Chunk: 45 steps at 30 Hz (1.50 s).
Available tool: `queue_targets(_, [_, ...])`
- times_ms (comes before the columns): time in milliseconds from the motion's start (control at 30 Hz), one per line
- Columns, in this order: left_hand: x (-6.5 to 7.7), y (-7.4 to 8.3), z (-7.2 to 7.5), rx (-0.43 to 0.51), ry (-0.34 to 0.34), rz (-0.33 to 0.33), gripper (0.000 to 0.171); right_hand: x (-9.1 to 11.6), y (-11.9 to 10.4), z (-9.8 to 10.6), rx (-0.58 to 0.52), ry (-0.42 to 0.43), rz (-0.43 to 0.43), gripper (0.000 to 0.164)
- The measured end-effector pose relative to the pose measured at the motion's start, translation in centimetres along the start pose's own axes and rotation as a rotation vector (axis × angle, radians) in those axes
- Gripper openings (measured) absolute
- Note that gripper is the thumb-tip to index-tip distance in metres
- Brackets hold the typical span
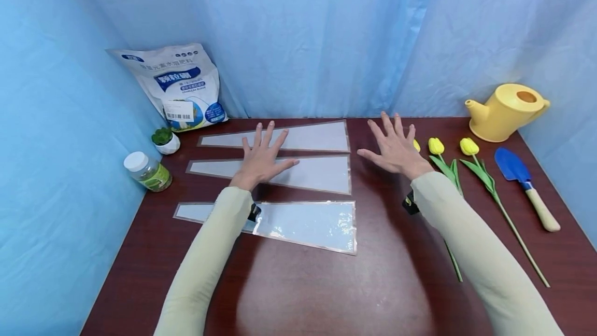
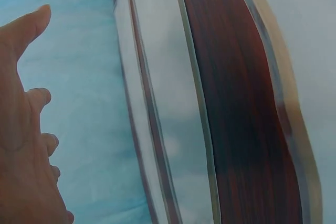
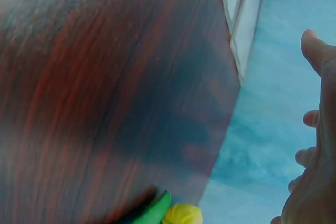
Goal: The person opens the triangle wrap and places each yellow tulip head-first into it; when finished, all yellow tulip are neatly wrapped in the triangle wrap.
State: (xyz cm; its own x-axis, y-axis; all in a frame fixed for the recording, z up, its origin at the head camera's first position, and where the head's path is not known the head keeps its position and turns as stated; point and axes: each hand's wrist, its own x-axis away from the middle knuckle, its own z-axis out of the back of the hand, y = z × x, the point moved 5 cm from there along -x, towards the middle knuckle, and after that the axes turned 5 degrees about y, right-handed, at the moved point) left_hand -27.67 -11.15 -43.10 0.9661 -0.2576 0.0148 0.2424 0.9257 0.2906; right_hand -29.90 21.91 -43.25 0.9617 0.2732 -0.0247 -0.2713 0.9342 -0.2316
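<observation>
My left hand [image 1: 262, 161] hangs over the left-hand part of the white tapered panels, fingers spread and nothing held. Beneath it lie the far panel [image 1: 317, 136] and the middle panel [image 1: 322, 172]; a near panel [image 1: 308, 224] with a glossy surface extends under the left forearm. To the right of the panels, my right hand [image 1: 394, 150] is held above the bare tabletop with its fingers fanned out, also holding nothing. Close beside its wrist are yellow tulips [image 1: 436, 145], one partly hidden behind the hand. In the right wrist view a tulip's yellow bloom [image 3: 182, 214] shows at the bottom edge.
At the back left stand a white fertilizer bag [image 1: 179, 87], a small potted succulent [image 1: 164, 141] and a lidded jar [image 1: 148, 171]. On the right are another tulip [image 1: 469, 146], a yellow watering can [image 1: 503, 113] and a blue trowel [image 1: 513, 165]. Blue curtains [image 1: 298, 40] enclose the table.
</observation>
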Motion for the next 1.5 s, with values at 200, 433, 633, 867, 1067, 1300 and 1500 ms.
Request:
queue_targets(200, [-1.2, 1.7, -1.5, -0.014, -0.035, -0.017, 0.088, -1.3, -0.6, -1.5, -0.012, -0.036, -0.012, 0.089])
queue_targets(433, [-2.3, 3.7, -3.2, -0.014, -0.084, -0.052, 0.087, -2.0, -0.2, -3.4, -0.097, -0.104, -0.063, 0.087])
queue_targets(633, [-3.2, 5.3, -4.5, -0.016, -0.129, -0.066, 0.087, -2.5, 0.3, -4.5, -0.133, -0.161, -0.116, 0.089])
queue_targets(867, [-3.9, 6.8, -5.7, -0.020, -0.177, -0.073, 0.086, -3.1, 0.7, -5.4, -0.120, -0.175, -0.151, 0.088])
queue_targets(1067, [-4.4, 7.7, -6.6, -0.040, -0.215, -0.069, 0.085, -3.5, 0.9, -5.5, -0.129, -0.166, -0.172, 0.085])
queue_targets(1300, [-4.9, 8.7, -7.4, -0.062, -0.237, -0.082, 0.083, -3.9, 0.9, -5.7, -0.133, -0.169, -0.187, 0.087])
queue_targets(1500, [-5.2, 9.3, -7.8, -0.070, -0.248, -0.085, 0.081, -4.3, 0.6, -5.9, -0.126, -0.165, -0.205, 0.086])
